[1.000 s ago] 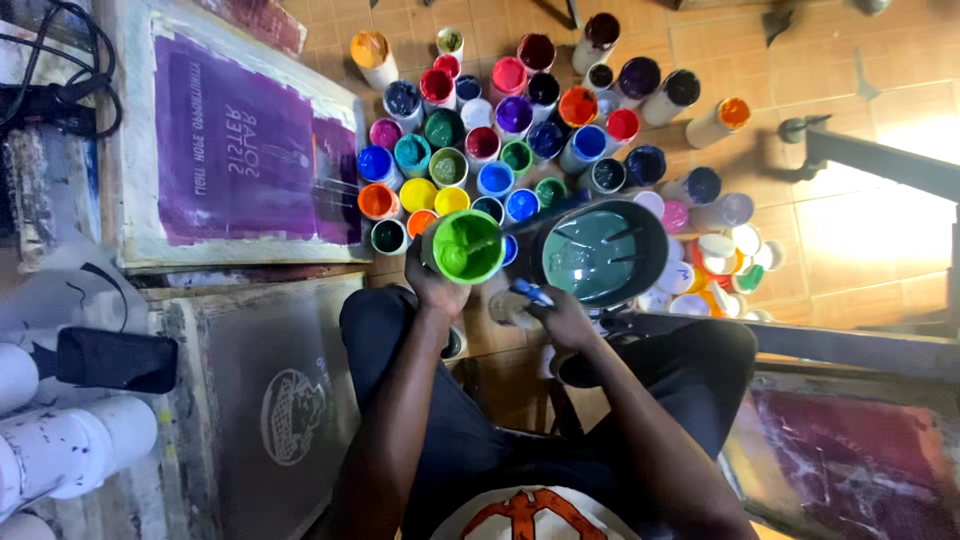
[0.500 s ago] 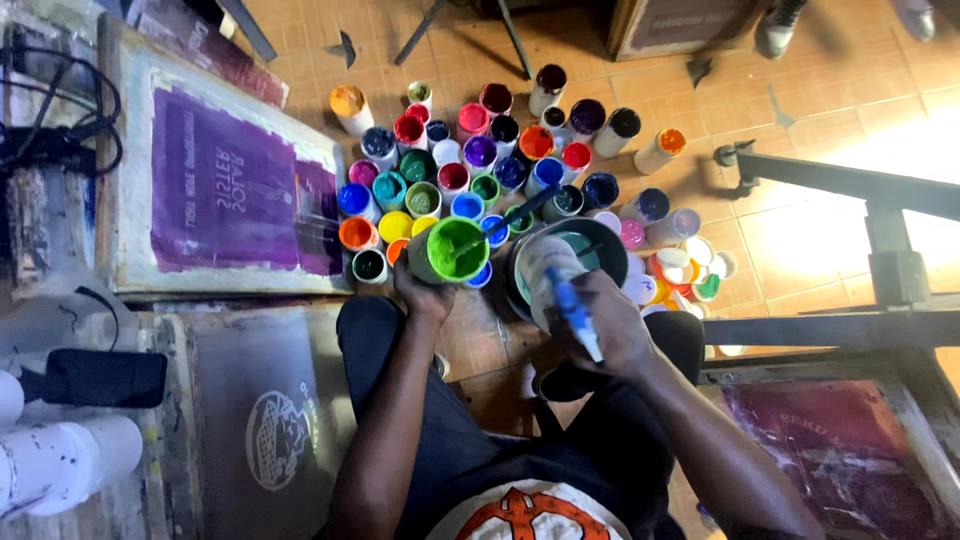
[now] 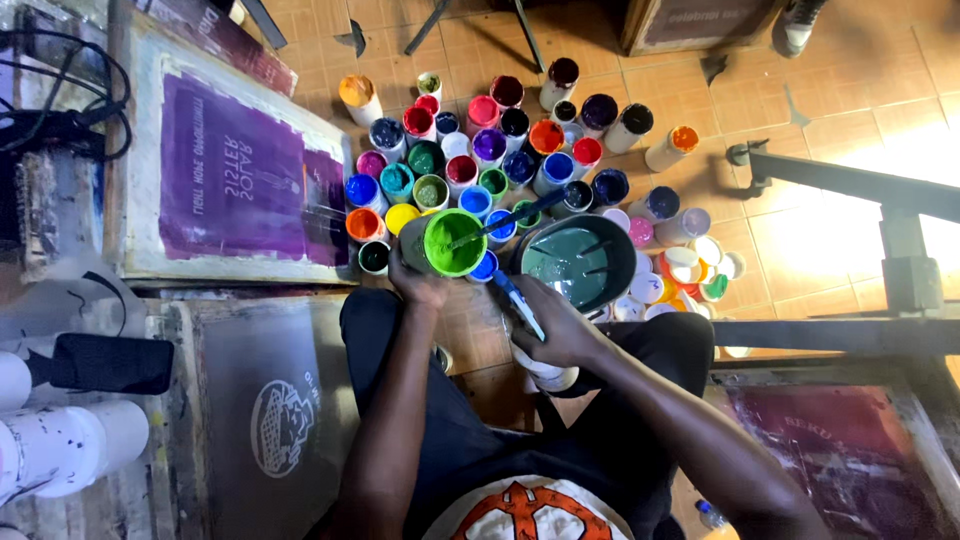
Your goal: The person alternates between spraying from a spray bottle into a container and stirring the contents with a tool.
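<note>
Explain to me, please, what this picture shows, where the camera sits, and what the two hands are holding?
There is no machine: a seated person wears a camera on the head, looking down at their own bare hands. The left hand holds a tilted jar of bright green paint. The right hand grips a blue-stained stick beside a large bucket of dark green paint. Many open paint jars of different colours stand on the tiled floor. Framed printing screens lie to the left.
</note>
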